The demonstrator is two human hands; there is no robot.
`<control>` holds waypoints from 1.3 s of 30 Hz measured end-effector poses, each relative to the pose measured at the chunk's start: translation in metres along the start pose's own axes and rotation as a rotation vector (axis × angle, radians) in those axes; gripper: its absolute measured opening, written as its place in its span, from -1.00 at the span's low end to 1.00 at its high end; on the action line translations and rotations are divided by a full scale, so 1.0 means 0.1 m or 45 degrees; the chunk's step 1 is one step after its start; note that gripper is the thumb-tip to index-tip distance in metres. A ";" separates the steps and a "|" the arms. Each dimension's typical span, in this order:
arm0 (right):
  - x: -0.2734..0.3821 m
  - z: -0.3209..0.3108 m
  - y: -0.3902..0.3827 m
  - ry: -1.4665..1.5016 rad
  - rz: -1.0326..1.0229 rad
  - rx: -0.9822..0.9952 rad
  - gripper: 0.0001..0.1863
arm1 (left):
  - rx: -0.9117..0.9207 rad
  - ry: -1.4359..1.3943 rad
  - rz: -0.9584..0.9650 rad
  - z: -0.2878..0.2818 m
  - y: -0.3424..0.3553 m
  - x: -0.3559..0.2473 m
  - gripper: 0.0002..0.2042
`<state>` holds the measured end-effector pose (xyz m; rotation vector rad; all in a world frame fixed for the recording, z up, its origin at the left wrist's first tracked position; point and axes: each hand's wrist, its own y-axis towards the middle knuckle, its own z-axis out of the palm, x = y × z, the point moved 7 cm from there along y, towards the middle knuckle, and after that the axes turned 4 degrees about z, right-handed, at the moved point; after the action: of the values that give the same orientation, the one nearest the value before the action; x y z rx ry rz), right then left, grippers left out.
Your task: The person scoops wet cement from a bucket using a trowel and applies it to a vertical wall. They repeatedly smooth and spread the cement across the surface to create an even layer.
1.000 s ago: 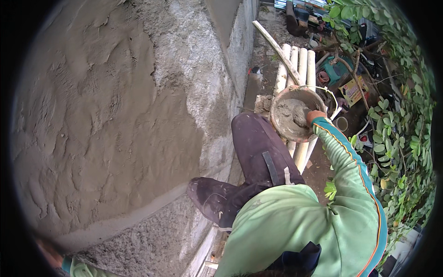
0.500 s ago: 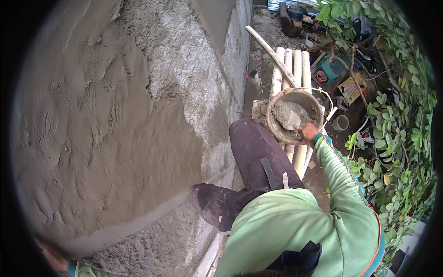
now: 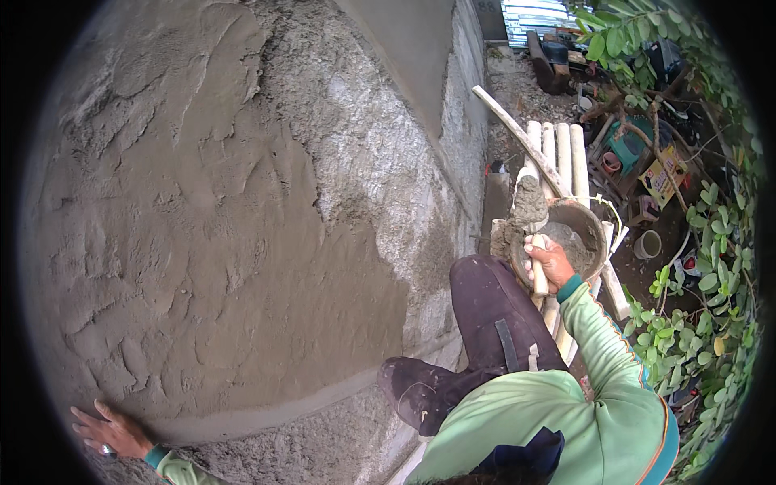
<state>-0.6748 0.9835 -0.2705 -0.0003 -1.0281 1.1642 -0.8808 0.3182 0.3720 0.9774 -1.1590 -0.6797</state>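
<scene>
- Our right hand (image 3: 553, 263) clenches the trowel (image 3: 539, 280); its mortar (image 3: 530, 200) is heaped by the far left rim of the bucket (image 3: 596, 230).
- Our left hand (image 3: 118, 434) is at the wall (image 3: 210, 267), fingers spread, grasping nothing.
- Our knee (image 3: 489, 283) stands between wall and bucket.
- Pale poles (image 3: 579, 166) run beneath the bucket, a stick (image 3: 517, 136) slanting across them.
- Right of us, a shrub (image 3: 715, 259) crowds in, with a pot (image 3: 648, 245) between it and the bucket.
</scene>
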 end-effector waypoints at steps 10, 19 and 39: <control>1.94 2.79 0.28 0.867 -0.767 0.442 -0.58 | 0.092 0.049 -0.083 -0.08 0.01 -0.05 -0.20; 3.25 4.43 0.63 0.594 -1.346 -0.396 -0.33 | 0.121 0.067 -0.116 -0.09 0.02 -0.08 -0.23; 2.16 4.34 1.98 -0.407 -0.855 0.219 -0.56 | 0.117 0.035 -0.132 -0.05 0.01 -0.07 -0.18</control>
<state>-1.1066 1.0228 0.0231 0.6392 -1.0831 0.6368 -0.8781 0.3262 0.3696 1.1269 -1.1294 -0.6983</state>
